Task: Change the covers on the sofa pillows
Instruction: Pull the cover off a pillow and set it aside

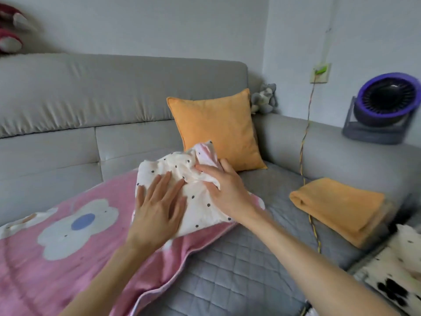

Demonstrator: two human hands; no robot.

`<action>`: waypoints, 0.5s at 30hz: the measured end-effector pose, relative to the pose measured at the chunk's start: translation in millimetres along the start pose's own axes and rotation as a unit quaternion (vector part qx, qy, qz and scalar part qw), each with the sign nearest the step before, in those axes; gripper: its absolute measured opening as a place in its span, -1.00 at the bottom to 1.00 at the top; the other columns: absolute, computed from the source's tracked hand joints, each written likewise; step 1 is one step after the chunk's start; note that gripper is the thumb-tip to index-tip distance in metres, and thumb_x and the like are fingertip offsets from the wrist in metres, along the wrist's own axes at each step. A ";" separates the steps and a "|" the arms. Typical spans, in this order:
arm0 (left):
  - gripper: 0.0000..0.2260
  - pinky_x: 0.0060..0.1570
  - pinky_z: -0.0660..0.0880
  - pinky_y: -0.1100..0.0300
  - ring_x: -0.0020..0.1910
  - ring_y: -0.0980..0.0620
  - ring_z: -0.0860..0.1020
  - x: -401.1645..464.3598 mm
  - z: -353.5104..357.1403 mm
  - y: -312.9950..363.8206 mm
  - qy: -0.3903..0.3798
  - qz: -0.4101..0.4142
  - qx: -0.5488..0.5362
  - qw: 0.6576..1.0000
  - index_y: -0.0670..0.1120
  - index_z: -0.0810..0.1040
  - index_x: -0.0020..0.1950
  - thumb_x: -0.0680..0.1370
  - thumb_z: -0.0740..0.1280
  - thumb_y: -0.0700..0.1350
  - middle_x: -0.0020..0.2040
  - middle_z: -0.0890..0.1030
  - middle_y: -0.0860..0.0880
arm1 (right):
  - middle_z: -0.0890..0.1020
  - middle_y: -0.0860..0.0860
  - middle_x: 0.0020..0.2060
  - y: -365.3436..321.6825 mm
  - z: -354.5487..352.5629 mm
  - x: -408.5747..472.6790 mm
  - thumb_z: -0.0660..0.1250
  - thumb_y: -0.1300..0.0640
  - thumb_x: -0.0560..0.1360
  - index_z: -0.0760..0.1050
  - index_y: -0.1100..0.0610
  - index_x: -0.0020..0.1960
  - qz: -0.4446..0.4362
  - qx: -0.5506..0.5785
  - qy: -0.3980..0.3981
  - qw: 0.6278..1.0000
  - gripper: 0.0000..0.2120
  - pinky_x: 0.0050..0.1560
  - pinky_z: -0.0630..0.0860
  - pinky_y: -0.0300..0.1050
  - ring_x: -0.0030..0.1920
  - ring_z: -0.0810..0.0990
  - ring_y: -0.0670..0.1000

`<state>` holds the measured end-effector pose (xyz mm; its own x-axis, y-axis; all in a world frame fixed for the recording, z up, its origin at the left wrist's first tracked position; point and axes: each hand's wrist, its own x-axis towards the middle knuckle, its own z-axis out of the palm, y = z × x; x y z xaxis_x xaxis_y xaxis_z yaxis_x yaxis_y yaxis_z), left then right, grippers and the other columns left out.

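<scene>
A cream cover with dark polka dots lies crumpled on the sofa seat, directly under both hands, over what looks like a pillow with a pink striped corner poking out at the far end. The left hand lies flat on the near left part of the cover, fingers straight and spread, pressing down on the fabric. The right hand sits just beside it on the right, fingers curled into a bunched fold of the cover near the pink corner, gripping it.

Beneath the cover and reaching toward the person on the left-hand side is a pink blanket with white flowers, spread over the sofa seat. Just beyond the right hand's fingertips an orange pillow stands propped upright against the grey sofa backrest and armrest. To the right of the right forearm, well apart from it, a folded orange cloth lies on the quilted grey seat pad, with a thin yellow cord running past it up to a wall socket. Farther right, on the sofa arm, stands a purple fan. A small grey plush toy sits in the corner behind the orange pillow. At the near right edge a blurred white and black item shows.
</scene>
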<state>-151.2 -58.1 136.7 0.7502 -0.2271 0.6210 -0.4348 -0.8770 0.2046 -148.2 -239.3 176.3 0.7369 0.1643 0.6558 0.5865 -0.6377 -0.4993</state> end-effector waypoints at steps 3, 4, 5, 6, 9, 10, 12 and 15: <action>-0.47 0.39 0.07 -0.20 0.47 -0.13 0.18 29.2 45.6 65.8 -0.051 0.048 -0.046 0.996 0.02 0.31 0.44 0.54 -0.07 0.16 0.48 0.26 -0.11 | 0.36 -0.05 -0.06 48.9 -63.6 -21.6 0.25 0.40 0.44 0.51 0.04 0.27 -0.005 -0.099 0.053 0.994 -0.53 -0.06 0.43 -0.07 -0.02 0.44 0.03; -0.46 0.40 0.07 -0.20 0.48 -0.13 0.16 37.8 59.3 87.3 -0.065 0.064 -0.061 0.994 0.01 0.29 0.46 0.53 -0.08 0.16 0.49 0.23 -0.12 | 0.40 0.03 -0.05 62.8 -82.2 -27.8 0.26 0.41 0.40 0.52 0.05 0.25 -0.013 -0.146 0.067 0.987 -0.51 -0.15 0.46 0.01 -0.06 0.48 0.11; -0.44 0.41 0.08 -0.20 0.49 -0.13 0.13 45.5 72.3 107.2 -0.077 0.081 -0.075 0.991 0.01 0.24 0.48 0.52 -0.09 0.17 0.50 0.19 -0.12 | 0.41 0.09 -0.05 76.5 -99.7 -33.4 0.27 0.42 0.37 0.53 0.06 0.24 -0.023 -0.190 0.084 0.978 -0.50 -0.28 0.50 0.01 -0.13 0.51 0.20; -0.41 0.42 0.07 -0.19 0.50 -0.10 0.09 51.7 85.6 125.2 -0.091 0.095 -0.088 0.987 0.02 0.17 0.50 0.51 -0.13 0.19 0.52 0.13 -0.10 | 0.39 0.08 -0.04 88.8 -115.6 -37.9 0.28 0.41 0.36 0.54 0.07 0.23 -0.026 -0.226 0.100 0.969 -0.51 -0.36 0.51 -0.02 -0.21 0.52 0.23; -0.36 0.45 -0.06 -0.12 0.52 0.00 -0.07 60.5 126.9 165.5 -0.148 0.126 -0.110 0.975 0.13 -0.04 0.52 0.44 -0.25 0.24 0.55 -0.05 0.01 | 0.30 0.02 -0.06 134.4 -157.6 -51.4 0.27 0.39 0.36 0.53 0.12 0.23 -0.032 -0.288 0.153 0.945 -0.53 -0.36 0.46 -0.12 -0.23 0.44 0.14; -0.35 0.44 -0.07 -0.11 0.52 0.01 -0.08 61.5 141.7 174.5 -0.165 0.135 -0.110 0.971 0.16 -0.06 0.52 0.42 -0.27 0.24 0.55 -0.07 0.03 | 0.32 0.05 -0.05 149.5 -168.5 -55.3 0.27 0.39 0.38 0.52 0.13 0.25 -0.018 -0.292 0.177 0.940 -0.53 -0.32 0.45 -0.13 -0.19 0.41 0.09; -0.32 0.43 -0.05 -0.11 0.52 -0.01 -0.08 58.8 172.7 184.1 -0.199 0.139 -0.096 0.965 0.18 -0.05 0.51 0.38 -0.31 0.24 0.55 -0.06 0.04 | 0.38 0.17 -0.01 179.8 -184.1 -63.6 0.26 0.39 0.45 0.48 0.17 0.30 0.051 -0.243 0.235 0.940 -0.57 -0.12 0.39 -0.19 -0.08 0.38 0.03; -0.22 0.44 -0.08 -0.12 0.52 0.00 -0.09 44.5 216.5 175.1 -0.264 0.117 -0.034 0.957 0.17 -0.02 0.51 0.30 -0.40 0.30 0.55 -0.05 0.02 | 0.37 0.17 0.09 234.8 -197.1 -81.8 0.25 0.31 0.53 0.44 0.18 0.33 0.230 -0.171 0.318 0.904 -0.63 0.10 0.24 -0.39 0.06 0.38 -0.01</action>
<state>-86.1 -313.4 36.4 0.7672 -0.6124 0.1909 -0.6401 -0.7500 0.1668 -137.0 -550.8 117.0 0.4712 -0.5737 0.6699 0.0487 -0.7414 -0.6693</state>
